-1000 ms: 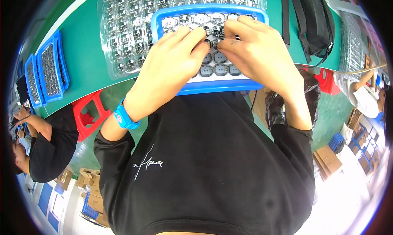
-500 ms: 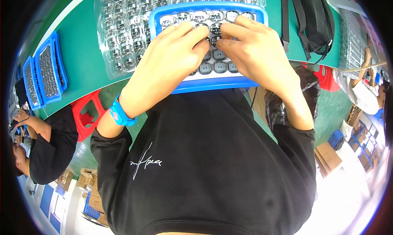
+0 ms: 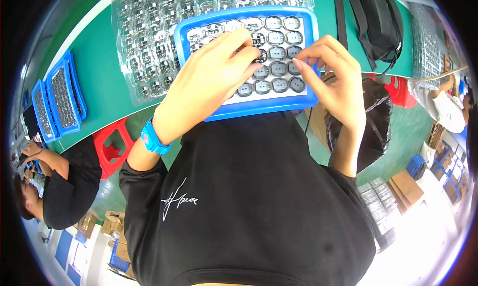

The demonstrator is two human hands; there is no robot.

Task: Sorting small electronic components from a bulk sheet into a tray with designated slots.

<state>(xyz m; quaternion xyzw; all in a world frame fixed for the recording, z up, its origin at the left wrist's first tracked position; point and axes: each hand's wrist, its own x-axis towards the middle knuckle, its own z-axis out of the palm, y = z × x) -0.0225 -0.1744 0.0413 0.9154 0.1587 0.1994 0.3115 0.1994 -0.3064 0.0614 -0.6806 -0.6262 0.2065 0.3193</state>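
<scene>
Black bag (image 3: 382, 29), red stools (image 3: 401, 92), cardboard boxes (image 3: 408, 185).

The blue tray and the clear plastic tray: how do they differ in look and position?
The blue tray is opaque with a smooth rim; the clear plastic tray is see-through with moulded pockets. The blue tray lies nearer the black shirt; the clear plastic tray reaches farther away. Both hold rows of small parts.

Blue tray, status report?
Left hand over blue tray, grip unclear. Right hand over its right rim. Dark parts in rows, some hidden by left hand.
</scene>
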